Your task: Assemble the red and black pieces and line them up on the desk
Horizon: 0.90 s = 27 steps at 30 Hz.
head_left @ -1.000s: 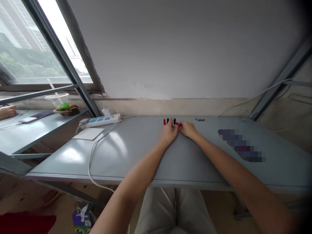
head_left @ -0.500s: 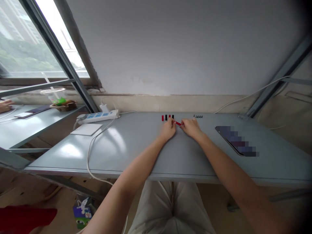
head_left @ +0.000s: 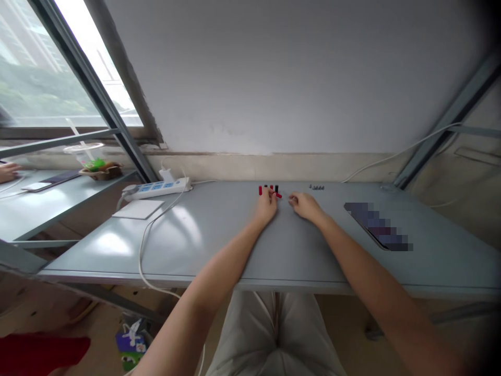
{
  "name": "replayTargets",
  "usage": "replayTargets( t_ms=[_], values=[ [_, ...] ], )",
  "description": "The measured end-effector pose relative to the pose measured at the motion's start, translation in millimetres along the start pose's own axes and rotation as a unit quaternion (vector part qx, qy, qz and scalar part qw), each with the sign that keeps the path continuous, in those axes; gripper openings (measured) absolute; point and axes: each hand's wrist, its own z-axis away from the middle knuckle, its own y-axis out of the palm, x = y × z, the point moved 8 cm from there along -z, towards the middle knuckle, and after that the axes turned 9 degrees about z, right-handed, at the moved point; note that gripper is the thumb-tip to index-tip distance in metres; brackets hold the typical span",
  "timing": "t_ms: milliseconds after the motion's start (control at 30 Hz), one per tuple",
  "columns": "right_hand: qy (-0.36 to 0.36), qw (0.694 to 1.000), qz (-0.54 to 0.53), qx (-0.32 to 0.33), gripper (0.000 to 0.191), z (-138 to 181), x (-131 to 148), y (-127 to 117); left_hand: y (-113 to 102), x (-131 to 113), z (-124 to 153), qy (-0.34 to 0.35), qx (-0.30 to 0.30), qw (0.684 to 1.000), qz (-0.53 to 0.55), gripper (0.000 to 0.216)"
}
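Both of my hands rest at the far side of a grey table [head_left: 219,245]. My left hand [head_left: 266,202] has its fingers closed on a small red piece [head_left: 278,196], right beside a short row of red and black upright pieces [head_left: 267,188]. My right hand [head_left: 304,203] lies just to the right of it, a small gap apart, with fingers curled in a pinch; what they hold, if anything, is too small to make out. A few tiny dark parts [head_left: 316,187] lie behind my right hand near the wall.
A white power strip [head_left: 156,189] with cables and a flat white pad [head_left: 139,208] sit at the left. A dark flat device [head_left: 376,225] lies at the right. Another person's hand [head_left: 8,171] rests on a neighbouring table by the window.
My hands had the red piece between them; now they have drawn apart, the red piece staying at my left fingertips, closer to the row. The camera tilted slightly.
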Motion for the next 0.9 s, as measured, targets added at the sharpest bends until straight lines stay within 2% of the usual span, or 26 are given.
replayTargets(
  t_ms=[133, 400, 600, 900],
  values=[
    [-0.037, 0.994, -0.1, 0.012, 0.024, -1, 9, 5, 14, 0, 3, 0.022, 0.068, 0.997, -0.011, 0.008],
    [-0.042, 0.996, -0.079, 0.03, 0.022, 0, 11, 9, 22, -8, 11, 0.055, 0.127, 0.989, -0.054, 0.012],
    [-0.042, 0.995, -0.085, 0.024, 0.016, -2, 10, 12, 23, -12, 13, 0.063, 0.131, 0.988, -0.061, 0.012],
    [-0.069, 0.975, -0.209, 0.007, 0.021, -3, 9, 16, 21, -10, 10, 0.053, 0.122, 0.99, -0.04, 0.012]
  ],
)
